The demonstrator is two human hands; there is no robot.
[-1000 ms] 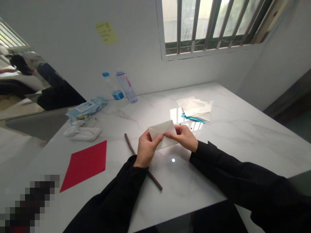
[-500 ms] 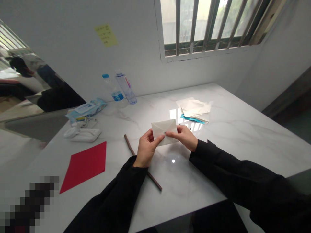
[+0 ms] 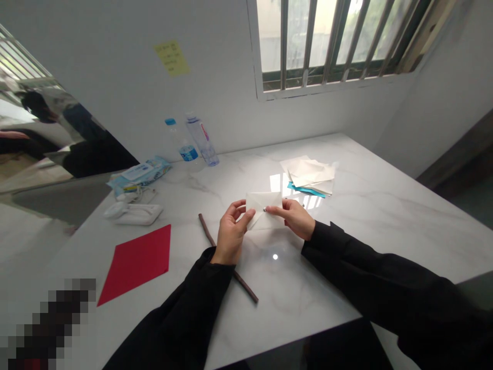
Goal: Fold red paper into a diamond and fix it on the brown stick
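Observation:
A small folded white paper (image 3: 265,205) is held just above the marble table (image 3: 370,216) in front of me. My left hand (image 3: 230,234) pinches its left edge between thumb and fingers. My right hand (image 3: 293,217) pinches the paper at its middle, thumb and forefinger closed on a small dark spot there. Both arms are in black sleeves. A thin brown stick (image 3: 227,265) lies on the table under my left wrist, running from upper left to lower right.
A red paper sheet (image 3: 135,263) lies at the left. A stack of white and blue papers (image 3: 310,177) sits behind my hands. Two water bottles (image 3: 194,141), a wipes pack (image 3: 139,174) and a white object (image 3: 133,212) stand at the back left. Wall and barred window lie beyond.
The folded paper has turned flatter and lower between my hands, and my left fingers have shifted along its left edge. Both hands stay in about the same place.

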